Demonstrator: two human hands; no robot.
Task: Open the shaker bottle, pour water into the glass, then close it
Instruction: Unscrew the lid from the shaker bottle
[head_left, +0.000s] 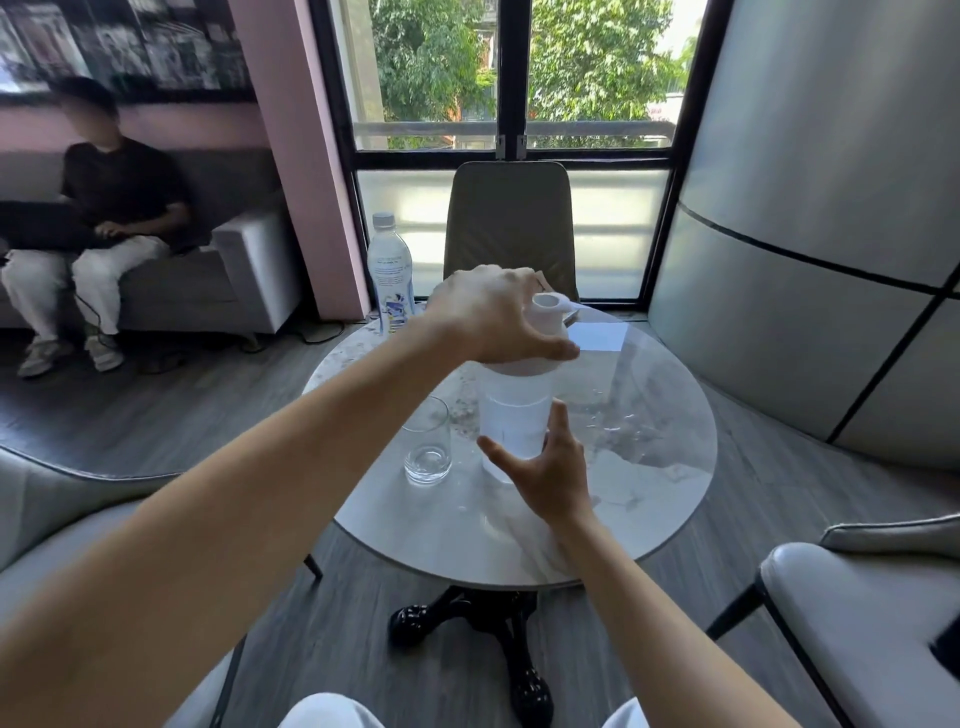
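Note:
A translucent shaker bottle with water inside stands upright on the round marble table. Its white lid is on top, and my left hand grips that lid from above. My right hand is at the bottle's lower body, thumb and fingers spread around it; whether it touches the bottle I cannot tell. A clear empty glass stands just left of the bottle, close to it.
A plastic water bottle stands at the table's far left edge. A chair faces me beyond the table, armchairs flank it left and right. A person sits on a sofa at far left.

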